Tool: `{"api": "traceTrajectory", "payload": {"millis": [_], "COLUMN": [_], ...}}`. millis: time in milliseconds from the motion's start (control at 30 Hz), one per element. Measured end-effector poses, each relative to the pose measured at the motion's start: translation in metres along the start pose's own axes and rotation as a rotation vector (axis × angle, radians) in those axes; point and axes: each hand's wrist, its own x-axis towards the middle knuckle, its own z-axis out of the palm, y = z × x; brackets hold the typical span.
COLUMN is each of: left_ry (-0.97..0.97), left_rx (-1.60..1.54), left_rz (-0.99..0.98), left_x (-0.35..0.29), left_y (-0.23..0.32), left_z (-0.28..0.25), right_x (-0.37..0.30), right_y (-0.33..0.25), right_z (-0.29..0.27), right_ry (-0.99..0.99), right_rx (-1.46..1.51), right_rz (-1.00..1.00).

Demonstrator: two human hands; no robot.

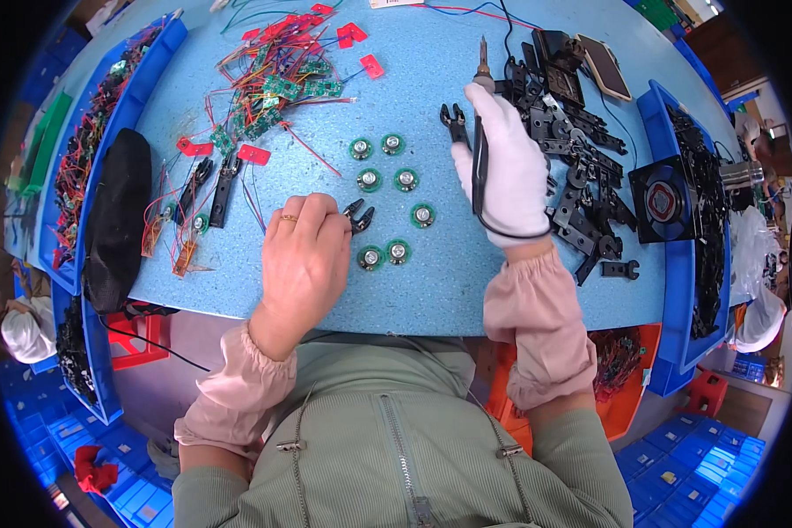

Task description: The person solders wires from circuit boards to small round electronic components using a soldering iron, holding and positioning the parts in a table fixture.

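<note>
My bare left hand, with a ring on one finger, is closed near the table's front edge. From its fingertips sticks out the forked end of a black plastic piece. In a white glove, my right hand grips a soldering iron, its tip pointing away from me. Another black forked piece shows beside the gloved fingers; whether they touch it, I cannot tell. Between my hands several small round speakers with green rims and silver centres lie on the blue table.
Wired green circuit boards with red tabs are heaped far left. Black plastic parts pile up on the right, near a small fan and a phone. Blue bins line both sides. A black cloth bundle lies left.
</note>
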Motion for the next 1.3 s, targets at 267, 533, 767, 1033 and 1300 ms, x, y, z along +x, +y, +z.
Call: {"api": "traceTrajectory", "payload": {"millis": [267, 533, 767, 1033, 1300], "left_ry": [-0.041, -0.053, -0.055, -0.062, -0.055], "left_rx": [-0.002, -0.016, -0.035, -0.044, -0.054], "left_rz": [0.016, 0.029, 0.034, 0.035, 0.026], "left_x": [0.003, 0.006, 0.005, 0.005, 0.005], "left_y": [-0.002, -0.002, -0.004, -0.005, -0.005], "left_z": [-0.003, -0.005, -0.004, -0.004, -0.003], "right_x": [-0.001, 0.006, -0.002, -0.070, -0.094], "right_y": [0.025, 0.026, -0.007, -0.058, -0.076], "right_z": [0.025, 0.038, 0.008, -0.022, -0.012], "right_ry": [0.013, -0.017, 0.089, -0.076, -0.105], "right_rx": [0.171, 0.444, 0.419, 0.420, 0.402], "right_rz": [0.021, 0.095, 0.049, 0.053, 0.069]}}
